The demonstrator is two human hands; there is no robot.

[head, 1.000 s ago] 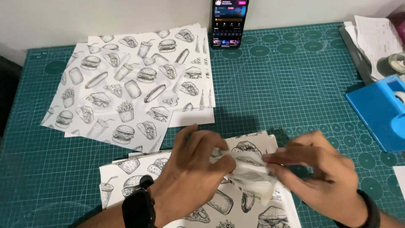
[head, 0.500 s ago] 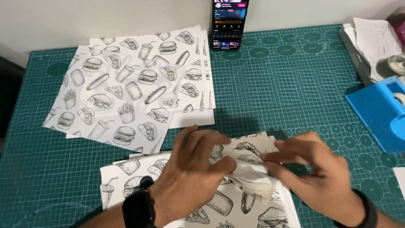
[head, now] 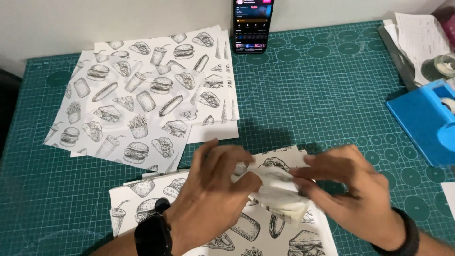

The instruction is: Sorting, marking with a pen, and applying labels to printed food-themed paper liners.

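Near the front edge of the surface (head: 332, 95), head view: both hands work one small wad of folded printed paper (head: 279, 196). It sits on top of a flat printed sheet (head: 142, 189), between the two hands.

Left hand (head: 208, 204): fingers curled over the wad's left side, pinching it; black watch (head: 152, 234) on the wrist. Right hand (head: 353, 194): fingers closed on the wad's right edge; dark band on that wrist.

Handling judgement: thin paper, light, soft, creases easily and could tear if pulled hard. Folded layers look springy, so they likely open unless pressed. Best hold is at the folded edges with fingertips, flat pressure on the crease.

Also in view: loose stack of printed sheets (head: 142, 104) at upper left, well apart from the hands. Phone (head: 252, 24) propped upright at the back wall. Blue tape dispenser (head: 424, 121) at right, white papers (head: 422, 40) behind it.
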